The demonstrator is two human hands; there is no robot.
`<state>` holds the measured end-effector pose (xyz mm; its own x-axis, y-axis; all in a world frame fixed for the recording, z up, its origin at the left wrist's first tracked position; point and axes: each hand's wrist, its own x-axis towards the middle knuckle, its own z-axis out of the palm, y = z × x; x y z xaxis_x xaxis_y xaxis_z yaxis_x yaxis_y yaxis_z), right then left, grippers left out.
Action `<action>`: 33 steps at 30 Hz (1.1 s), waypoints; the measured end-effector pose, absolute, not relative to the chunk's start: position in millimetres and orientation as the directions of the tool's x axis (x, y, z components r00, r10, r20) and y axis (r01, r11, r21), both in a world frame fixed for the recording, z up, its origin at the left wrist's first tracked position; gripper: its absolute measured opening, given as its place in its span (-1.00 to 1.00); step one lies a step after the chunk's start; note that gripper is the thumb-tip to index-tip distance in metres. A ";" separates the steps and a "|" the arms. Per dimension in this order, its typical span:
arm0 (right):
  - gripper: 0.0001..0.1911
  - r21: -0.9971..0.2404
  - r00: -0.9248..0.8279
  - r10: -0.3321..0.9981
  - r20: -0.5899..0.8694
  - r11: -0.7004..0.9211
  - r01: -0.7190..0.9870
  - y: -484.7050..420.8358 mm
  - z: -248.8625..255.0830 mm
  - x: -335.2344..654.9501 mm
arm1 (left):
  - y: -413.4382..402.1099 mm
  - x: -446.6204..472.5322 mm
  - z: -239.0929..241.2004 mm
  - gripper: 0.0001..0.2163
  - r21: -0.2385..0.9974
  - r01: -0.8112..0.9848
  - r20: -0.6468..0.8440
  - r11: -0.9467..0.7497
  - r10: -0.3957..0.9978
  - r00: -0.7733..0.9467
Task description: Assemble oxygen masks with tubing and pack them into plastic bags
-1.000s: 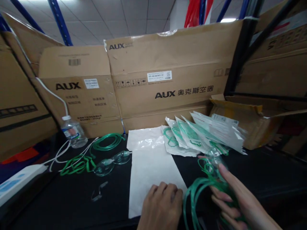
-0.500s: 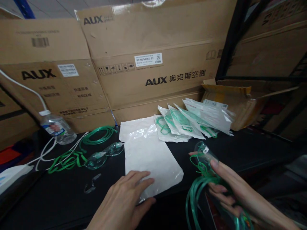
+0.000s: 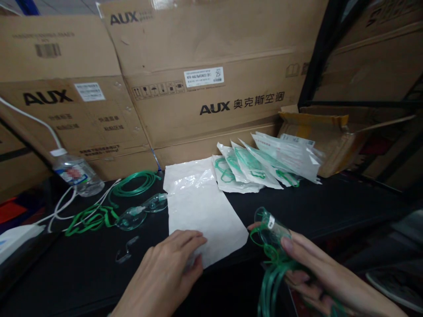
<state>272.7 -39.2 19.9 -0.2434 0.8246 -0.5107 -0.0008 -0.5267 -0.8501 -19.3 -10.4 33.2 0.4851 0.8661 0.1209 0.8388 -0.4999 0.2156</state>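
Note:
A white paper-and-film pouch (image 3: 198, 211) lies flat on the black table, its near end at the table's front edge. My left hand (image 3: 173, 259) is at its near left corner, fingers on top and thumb curled in, closed on the pouch edge. Held in my right hand (image 3: 306, 264), to the right of the pouch, are a clear green oxygen mask (image 3: 264, 220) and a coil of green tubing (image 3: 272, 281) that hangs below the fingers. Part of the bundle is hidden by my palm.
Several packed mask pouches (image 3: 257, 165) lean in a row by an open carton (image 3: 333, 149). On the left are another mask (image 3: 132, 218), coiled green tubing (image 3: 135, 185), a green strap (image 3: 89, 220), a small clear piece (image 3: 127, 249), a bottle (image 3: 79, 174) and white cables. Large cartons (image 3: 211, 53) stand behind.
My left thumb has drawn in toward the fingers at the pouch's near edge. My right hand has shifted slightly left and down with the mask and tubing.

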 end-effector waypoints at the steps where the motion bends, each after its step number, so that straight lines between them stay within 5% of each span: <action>1: 0.05 -0.846 -0.264 0.813 -0.519 -0.532 0.025 -39.4 20.1 270.9 | -11.4 -15.7 31.7 -0.68 0.174 0.852 0.134 -0.494 0.869 0.476; 5: 0.02 -0.852 -0.382 0.763 -0.522 -0.492 0.181 -38.7 24.2 255.9 | -15.6 -5.6 24.7 -0.84 0.072 0.877 0.209 -0.474 0.867 0.452; 10: -0.24 -0.956 -0.617 0.732 -0.289 -0.258 0.142 -35.3 35.3 226.9 | -22.2 -9.3 25.9 -0.88 0.082 0.862 0.374 -0.500 0.817 0.439; 15: -0.40 -0.971 -0.576 0.782 -0.238 -0.208 0.120 -36.2 42.5 211.3 | -28.0 -10.6 38.7 -0.85 0.062 0.850 0.574 -0.523 0.715 0.398; 23: -0.35 -0.912 -0.486 0.800 -0.352 -0.410 -0.015 -38.2 31.2 206.9 | -24.2 -4.9 35.6 -0.75 -0.022 0.833 0.671 -0.553 0.609 0.422; 29: -0.67 -0.669 -0.523 0.665 -0.533 -0.710 -0.219 -32.0 34.5 206.9 | -26.2 2.7 29.6 -0.77 0.038 0.777 0.685 -0.628 0.583 0.437; 33: -0.44 -0.525 -0.637 0.588 -0.499 -0.790 -0.318 -26.5 26.3 211.8 | -26.1 -1.2 26.9 -0.80 0.166 0.712 0.661 -0.682 0.613 0.433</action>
